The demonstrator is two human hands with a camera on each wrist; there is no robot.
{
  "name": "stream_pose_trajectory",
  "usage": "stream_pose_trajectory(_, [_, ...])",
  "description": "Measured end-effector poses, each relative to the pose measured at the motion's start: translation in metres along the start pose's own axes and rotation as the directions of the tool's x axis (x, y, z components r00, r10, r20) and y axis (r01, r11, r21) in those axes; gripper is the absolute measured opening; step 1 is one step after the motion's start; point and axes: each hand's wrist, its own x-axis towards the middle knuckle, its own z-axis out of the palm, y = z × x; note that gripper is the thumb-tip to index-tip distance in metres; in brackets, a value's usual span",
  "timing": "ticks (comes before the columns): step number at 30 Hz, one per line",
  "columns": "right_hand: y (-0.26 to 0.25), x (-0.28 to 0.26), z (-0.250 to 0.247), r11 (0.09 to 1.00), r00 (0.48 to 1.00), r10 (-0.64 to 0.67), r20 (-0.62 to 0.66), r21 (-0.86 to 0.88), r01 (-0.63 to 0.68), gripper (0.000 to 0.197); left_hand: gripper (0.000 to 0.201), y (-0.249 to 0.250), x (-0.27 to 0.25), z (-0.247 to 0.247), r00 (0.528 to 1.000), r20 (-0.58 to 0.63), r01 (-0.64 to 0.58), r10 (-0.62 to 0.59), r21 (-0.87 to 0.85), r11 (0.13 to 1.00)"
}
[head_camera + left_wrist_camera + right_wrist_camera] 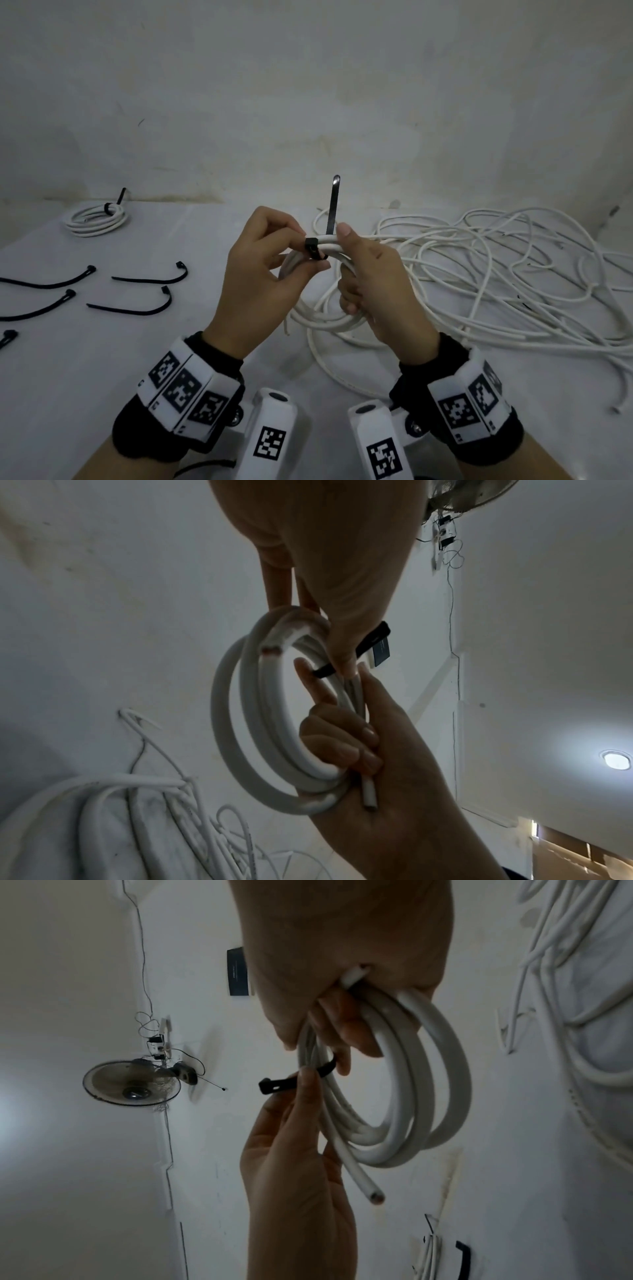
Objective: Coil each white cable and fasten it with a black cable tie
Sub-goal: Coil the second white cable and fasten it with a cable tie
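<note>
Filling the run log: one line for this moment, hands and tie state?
left hand: pinches cable tie head | right hand: grips white coil | tie: wrapped round coil, tail up, unthreaded | done: one tied coil

A white table (102, 342) runs up to a stained, off-white wall (308, 102). Seen from the wrist views, a round wall fan (131, 1083) with a wire cage is mounted high on a wall, and just above it sits a small cluster of plugs and thin wires (157, 1039), with one thin wire running up the wall and another running down. A dark rectangular box (238, 972) is fixed to the wall nearby. A round ceiling light (616, 760) glows brightly.
</note>
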Motion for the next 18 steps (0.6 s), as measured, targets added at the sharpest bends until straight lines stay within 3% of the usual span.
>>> stream_pose_trajectory(3, [-0.0014,-0.0014,0.0012,1.000,1.000,-0.019,0.008,-0.007,0.019,0.034,0.021,0.0030,-0.0019,0.0002,0.998,-0.029,0.046,-0.048,-0.053,0.998])
stream_pose_trajectory(7, [-0.0039,-0.0033,0.0008,0.999,0.999,-0.019,0.027,0.035,0.018,0.033,0.049,0.0032,-0.0026,-0.0003,0.973,-0.001,0.224,-0.231,-0.240,0.944])
stream_pose_trajectory(18, [0.0001,-0.0065,0.0065,0.997,0.995,-0.068,0.078,0.040,0.065,0.031,0.046,0.0068,0.0019,-0.0023,0.897,0.231,0.438,-0.377,-0.338,0.833])
